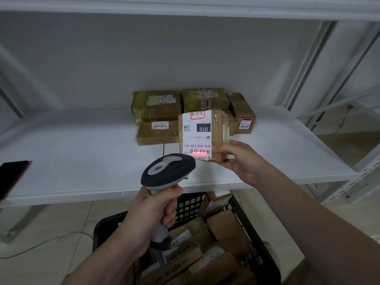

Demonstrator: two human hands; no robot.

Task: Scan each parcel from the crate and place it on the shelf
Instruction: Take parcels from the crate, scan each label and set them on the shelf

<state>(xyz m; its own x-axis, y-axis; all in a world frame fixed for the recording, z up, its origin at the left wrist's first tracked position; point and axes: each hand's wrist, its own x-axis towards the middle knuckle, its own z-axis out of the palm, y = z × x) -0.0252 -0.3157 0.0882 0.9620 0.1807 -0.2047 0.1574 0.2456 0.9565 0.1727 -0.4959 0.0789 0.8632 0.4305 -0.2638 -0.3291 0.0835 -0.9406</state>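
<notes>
My right hand [236, 156] grips the lower right corner of a brown parcel [202, 134] with a white label, held upright above the white shelf [82, 153]. A red scan line glows on its barcode. My left hand [152, 210] grips the handle of a grey and black barcode scanner [167, 168], whose head points at that label from just below and to the left. Under the shelf stands a black crate [257, 233] with several cardboard parcels inside.
Several scanned-looking brown parcels [158, 116] are stacked at the back of the shelf against the white wall. A dark phone [12, 177] lies at the shelf's left edge. Metal shelf uprights [349, 182] stand on the right. A cable [41, 243] runs over the tiled floor.
</notes>
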